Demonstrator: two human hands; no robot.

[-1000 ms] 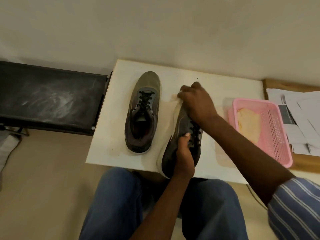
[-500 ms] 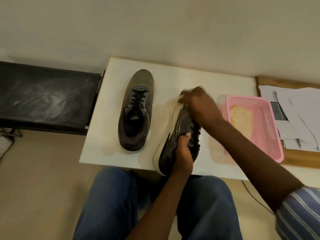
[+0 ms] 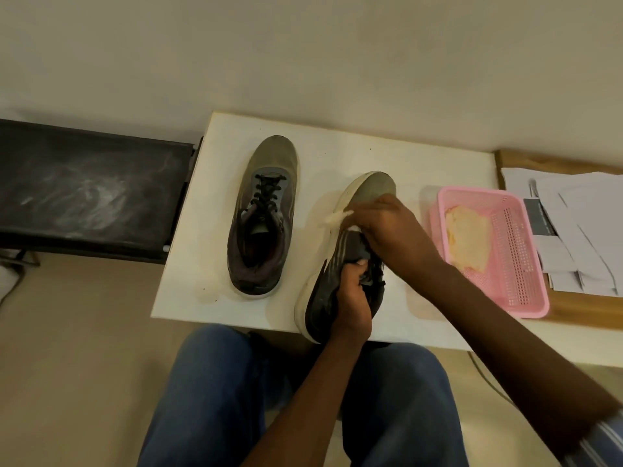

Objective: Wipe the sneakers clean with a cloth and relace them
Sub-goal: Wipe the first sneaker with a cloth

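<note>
One laced grey-brown sneaker (image 3: 262, 217) lies flat on its sole, toe pointing away. The second sneaker (image 3: 344, 261) is tilted on its side, pale sole edge leftward, a pale cloth (image 3: 337, 218) against its side.

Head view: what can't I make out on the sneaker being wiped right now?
- Cloth: only a blurred tip shows; the right hand covers the rest.
- Tilted sneaker: its laces and tongue are hidden by both hands; the left hand grips the collar.
- Its far side faces away from the camera.
</note>
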